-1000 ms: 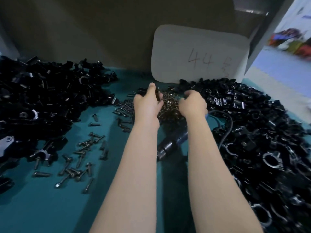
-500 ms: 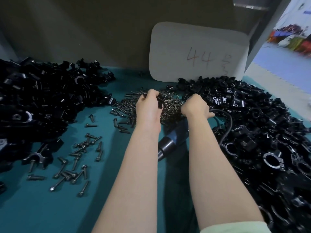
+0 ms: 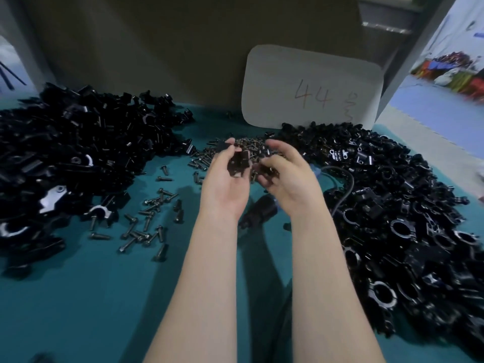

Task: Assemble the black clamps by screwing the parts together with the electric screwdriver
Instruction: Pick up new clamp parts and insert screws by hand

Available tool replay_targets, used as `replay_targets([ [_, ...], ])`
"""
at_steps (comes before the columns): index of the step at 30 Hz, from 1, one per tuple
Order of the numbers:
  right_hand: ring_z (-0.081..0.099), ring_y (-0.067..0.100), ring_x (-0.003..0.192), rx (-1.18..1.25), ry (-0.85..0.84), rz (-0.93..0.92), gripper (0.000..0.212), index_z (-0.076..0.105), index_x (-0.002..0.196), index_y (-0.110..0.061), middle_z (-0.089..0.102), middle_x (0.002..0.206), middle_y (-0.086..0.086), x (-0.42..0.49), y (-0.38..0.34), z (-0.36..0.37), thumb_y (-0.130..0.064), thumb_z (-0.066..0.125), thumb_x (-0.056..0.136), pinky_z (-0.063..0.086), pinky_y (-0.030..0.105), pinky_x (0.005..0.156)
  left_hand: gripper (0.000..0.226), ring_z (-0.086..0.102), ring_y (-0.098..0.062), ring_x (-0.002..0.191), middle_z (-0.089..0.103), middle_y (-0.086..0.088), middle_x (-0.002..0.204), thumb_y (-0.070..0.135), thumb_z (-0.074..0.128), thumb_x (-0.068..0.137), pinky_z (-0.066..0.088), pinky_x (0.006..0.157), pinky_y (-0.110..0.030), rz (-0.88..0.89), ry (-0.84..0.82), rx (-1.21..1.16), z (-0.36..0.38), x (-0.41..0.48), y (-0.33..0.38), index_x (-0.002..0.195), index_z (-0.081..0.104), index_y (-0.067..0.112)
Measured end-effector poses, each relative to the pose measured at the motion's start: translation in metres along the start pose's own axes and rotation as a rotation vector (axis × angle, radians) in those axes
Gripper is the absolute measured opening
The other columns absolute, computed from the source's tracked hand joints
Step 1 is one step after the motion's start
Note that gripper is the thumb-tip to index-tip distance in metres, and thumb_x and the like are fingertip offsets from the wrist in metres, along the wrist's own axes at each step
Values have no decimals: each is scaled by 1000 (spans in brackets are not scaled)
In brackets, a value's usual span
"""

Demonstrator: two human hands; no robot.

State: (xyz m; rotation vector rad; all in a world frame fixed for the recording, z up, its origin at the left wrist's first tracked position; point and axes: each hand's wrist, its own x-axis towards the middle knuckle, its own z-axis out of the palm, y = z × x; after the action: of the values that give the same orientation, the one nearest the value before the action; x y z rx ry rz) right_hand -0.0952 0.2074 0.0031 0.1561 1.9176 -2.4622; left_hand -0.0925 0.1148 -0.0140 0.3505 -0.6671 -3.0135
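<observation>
Head view: the teal worktop (image 3: 65,310) is closed at the back by a brown board (image 3: 183,61). On the right it ends at a slanting edge just beyond the parts heaped there. Bare teal runs as a lane between the two piles and widens toward the near left; both forearms reach along that lane.

There are two piles of black clamp parts, the right pile (image 3: 392,231) and the left pile (image 3: 65,158), each with too many pieces to count. One white card (image 3: 301,82) marked "44" leans on the board, its foot at the far end of the right pile. One screw heap (image 3: 251,145) sits between the piles, just beyond the hands. Roughly two dozen loose screws (image 3: 146,221) are scattered beside the left pile. One electric screwdriver (image 3: 262,213) lies on the worktop under the wrists, and its single cable (image 3: 345,189) loops toward the right pile.

The left hand (image 3: 225,184) is palm up over the near side of the screw heap, its fingers curled round one black clamp part (image 3: 239,163). The right hand (image 3: 288,179) is just beside it with its fingers bent inward. Small dark pieces show at the fingertips, but whether they are pinched cannot be told.
</observation>
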Motion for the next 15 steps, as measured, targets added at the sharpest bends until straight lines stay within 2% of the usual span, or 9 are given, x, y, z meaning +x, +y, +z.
replay_targets([
  [3, 57, 14, 70, -100, -51, 15, 27, 65, 84, -13, 61, 74, 3, -6, 4, 3, 3, 46, 92, 48, 24, 62, 17, 58, -17, 84, 58, -7, 87, 14, 49, 100, 47, 94, -28, 47, 20, -52, -2, -11, 0, 86, 56, 8],
  [5, 61, 13, 72, -187, -78, 17, 22, 67, 83, -14, 63, 78, 2, -4, 5, 5, -4, 50, 94, 52, 23, 62, 16, 62, -14, 81, 64, -5, 85, 16, 53, 99, 52, 87, -25, 129, 49, 42, -6, -14, -2, 88, 59, 6],
  [7, 63, 11, 71, -217, -130, 6, 22, 68, 84, -16, 66, 82, 4, -1, 7, 8, -5, 51, 94, 54, 21, 61, 13, 66, -11, 81, 68, -2, 89, 20, 53, 99, 54, 77, -22, 203, 90, 177, -9, -13, -4, 95, 58, 8],
  [9, 62, 14, 74, -210, -141, -31, 26, 67, 85, -17, 66, 87, 8, 3, 11, 11, 0, 49, 94, 53, 21, 64, 19, 66, -13, 97, 68, 0, 105, 32, 49, 100, 53, 88, -28, 235, 127, 344, -11, -9, -5, 107, 54, 14],
  [11, 59, 17, 79, -174, -101, -63, 26, 65, 90, -19, 64, 91, 9, 6, 15, 12, 2, 49, 94, 50, 22, 66, 46, 60, -21, 114, 62, -5, 125, 51, 39, 99, 46, 102, -39, 238, 173, 655, -12, -6, -3, 130, 44, 17],
  [12, 58, 18, 81, -142, -79, -62, 25, 62, 95, -19, 63, 91, 9, 7, 17, 12, 2, 51, 93, 49, 24, 67, 56, 59, -24, 116, 60, -7, 127, 57, 34, 98, 45, 103, -42, 256, 212, 818, -14, -5, -2, 136, 40, 17],
  [13, 58, 19, 84, -102, -66, -50, 24, 60, 100, -19, 63, 93, 8, 9, 18, 11, 3, 52, 93, 50, 25, 70, 59, 60, -26, 112, 62, -8, 123, 60, 34, 96, 47, 100, -44, 294, 244, 932, -17, -3, -2, 135, 41, 16],
  [15, 61, 20, 90, -25, -74, -25, 26, 55, 110, -16, 64, 96, 8, 11, 20, 8, 3, 52, 92, 54, 28, 78, 52, 65, -23, 95, 65, -6, 107, 56, 42, 95, 55, 87, -38, 344, 255, 976, -22, 0, -2, 121, 50, 12],
])
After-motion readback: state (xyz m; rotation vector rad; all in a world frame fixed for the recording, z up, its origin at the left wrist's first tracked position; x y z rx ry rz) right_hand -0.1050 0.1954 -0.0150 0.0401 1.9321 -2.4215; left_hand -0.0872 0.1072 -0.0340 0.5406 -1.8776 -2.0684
